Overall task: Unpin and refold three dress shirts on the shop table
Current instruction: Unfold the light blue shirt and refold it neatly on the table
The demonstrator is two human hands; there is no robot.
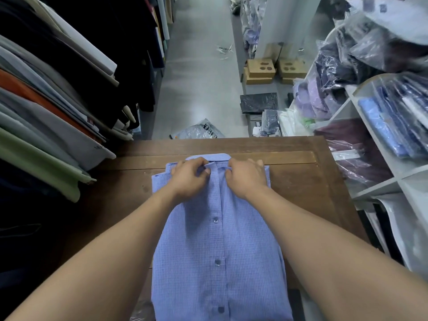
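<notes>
A: Where is the shirt lying?

B: The blue checked dress shirt lies folded and front up on the brown wooden counter, in the lower middle of the frame. Its collar is at the far end, and the buttoned placket runs down toward the bottom edge.

A: And the hands?

B: Both are at the collar, close together but not touching. The left hand has its fingers curled and pinches one collar point. The right hand pinches the other, just across the placket.

A: Why grip there?

B: My guess is that packing pins tend to sit around the collar, so unpinning would start here. The hands could also be squaring the collar. No pin shows, so I can't tell which.

A: Why leave it flat?

B: Probably so the counter keeps the fold in shape while the fingers work on one small spot.

A: What surrounds it?

B: Hanging garments crowd the left side. White shelves with bagged shirts fill the right. Cardboard boxes sit on the floor, upper middle.
</notes>
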